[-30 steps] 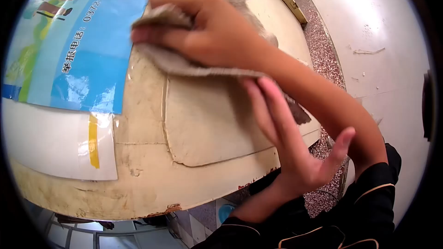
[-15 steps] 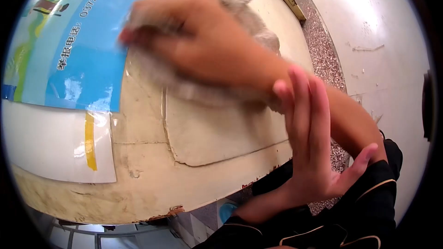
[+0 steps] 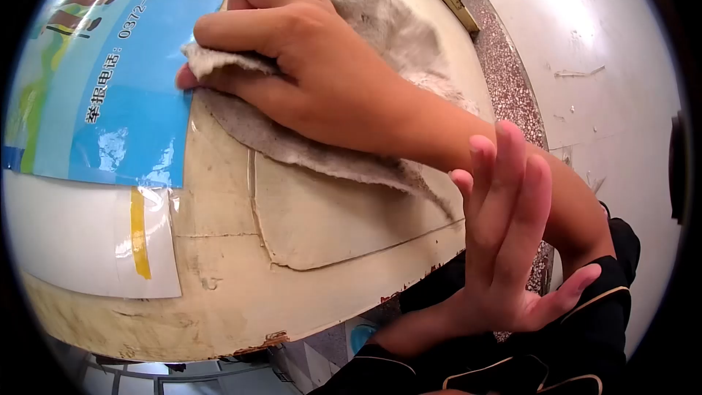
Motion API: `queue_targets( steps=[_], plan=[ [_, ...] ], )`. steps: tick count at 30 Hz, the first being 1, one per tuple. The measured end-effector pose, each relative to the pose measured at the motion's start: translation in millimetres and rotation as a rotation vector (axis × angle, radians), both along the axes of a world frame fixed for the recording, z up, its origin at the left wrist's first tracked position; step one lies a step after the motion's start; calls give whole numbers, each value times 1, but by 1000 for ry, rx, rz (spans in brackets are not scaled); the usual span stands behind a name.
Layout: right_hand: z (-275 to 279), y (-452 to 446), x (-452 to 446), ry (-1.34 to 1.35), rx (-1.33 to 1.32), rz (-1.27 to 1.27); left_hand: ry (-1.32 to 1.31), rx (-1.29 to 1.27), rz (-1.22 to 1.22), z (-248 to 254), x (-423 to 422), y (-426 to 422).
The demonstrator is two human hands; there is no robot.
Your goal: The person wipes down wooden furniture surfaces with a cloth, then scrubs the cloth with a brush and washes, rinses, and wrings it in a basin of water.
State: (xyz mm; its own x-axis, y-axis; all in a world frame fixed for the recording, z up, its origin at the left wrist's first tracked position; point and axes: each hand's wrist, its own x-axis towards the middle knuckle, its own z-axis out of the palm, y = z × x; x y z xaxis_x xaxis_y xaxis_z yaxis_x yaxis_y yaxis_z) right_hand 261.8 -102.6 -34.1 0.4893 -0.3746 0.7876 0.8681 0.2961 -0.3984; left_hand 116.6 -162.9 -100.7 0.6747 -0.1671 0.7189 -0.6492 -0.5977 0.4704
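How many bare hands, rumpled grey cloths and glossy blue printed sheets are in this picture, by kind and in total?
Right hand and left hand, both bare: 2
Rumpled grey cloth: 1
Glossy blue printed sheet: 1
Total: 4

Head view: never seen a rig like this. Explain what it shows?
There's no machine here, just a person's two bare hands, seen by one camera worn on the head, looking forward and down. The right hand grips a grey cloth, which spreads over a worn, cream-coloured surface. The left hand holds nothing; its fingers are raised in front of the right forearm, though I can't tell whether they touch it. Also on the surface, at picture left, are a blue printed sheet and a white sheet with a yellow strip.
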Motion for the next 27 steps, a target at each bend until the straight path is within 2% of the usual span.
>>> queue_targets(
  steps=[1,3,4,5,7,8,9,11,12,13,15,16,17,19,20,21,23,25,27],
  plan=[
    [-2,-4,3,-53,-33,4,15,2,8,0,0,1],
    [-19,-4,47,121,-151,100,44,6,24,0,-1,3],
    [-28,-4,58,211,-173,-104,27,-9,3,-3,1,5],
    [-29,-3,58,212,-167,-115,30,-5,-5,-3,2,6],
    [-32,4,56,302,-74,224,35,3,-21,-4,6,8],
    [-27,3,52,278,103,253,65,12,-13,-5,4,9],
    [-29,-6,52,281,107,252,81,17,-5,-5,4,10],
    [-32,-27,54,492,-84,664,109,5,-3,-4,4,12],
    [-33,-25,57,508,1,879,114,-6,-8,-4,4,12],
    [-31,-26,59,509,0,877,119,-16,-12,-5,5,12],
    [-26,-28,63,239,-183,686,108,-31,-51,-6,5,12],
    [-23,-24,61,76,-40,685,104,-36,-65,-7,5,12],
    [-22,-21,58,70,-22,758,116,-42,-57,-6,4,12],
    [-24,-10,57,142,10,282,125,-48,-52,-8,4,12],
    [-23,-12,51,140,9,281,102,-55,-61,-10,4,14],
    [-22,-14,41,137,36,111,92,-59,-64,-10,5,15],
    [-21,-11,38,136,62,-57,90,-62,-52,-8,5,15],
    [-18,-5,46,131,204,-97,96,-62,-33,-8,4,14],
    [-17,-9,35,82,200,-189,56,-86,-47,-10,6,15]
  ],
)
